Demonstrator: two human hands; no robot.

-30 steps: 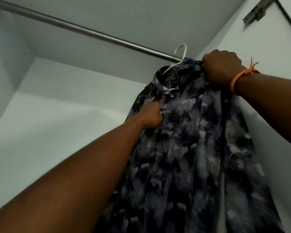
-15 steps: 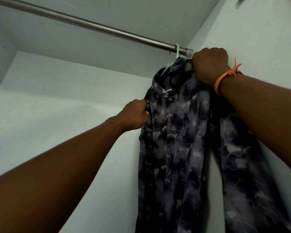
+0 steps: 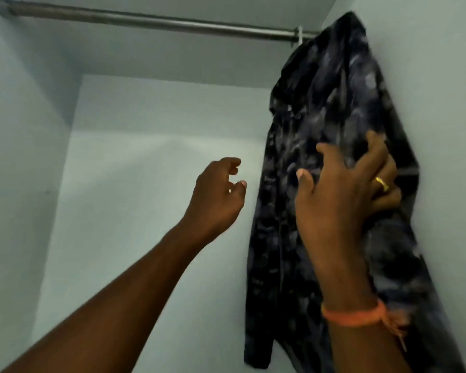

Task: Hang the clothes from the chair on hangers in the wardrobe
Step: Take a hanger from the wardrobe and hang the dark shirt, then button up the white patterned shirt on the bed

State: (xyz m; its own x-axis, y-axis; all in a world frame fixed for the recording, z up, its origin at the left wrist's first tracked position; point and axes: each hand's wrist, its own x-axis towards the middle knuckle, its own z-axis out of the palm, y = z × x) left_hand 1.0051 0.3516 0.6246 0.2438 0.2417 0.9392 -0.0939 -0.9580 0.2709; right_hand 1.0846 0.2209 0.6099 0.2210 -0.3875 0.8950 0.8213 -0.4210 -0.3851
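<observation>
Two hands, one shirt, one rail.
Nearest, R hand is spread loose over the shirt, nothing gripped; L hand is held slack & empty beside it. Shirt is hung on one white hanger at rail far end, w/ wardrobe wall alongside.

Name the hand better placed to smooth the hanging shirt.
Right. The right hand is already spread over the shirt front; the left hand hovers in open air beside it, touching nothing.
</observation>
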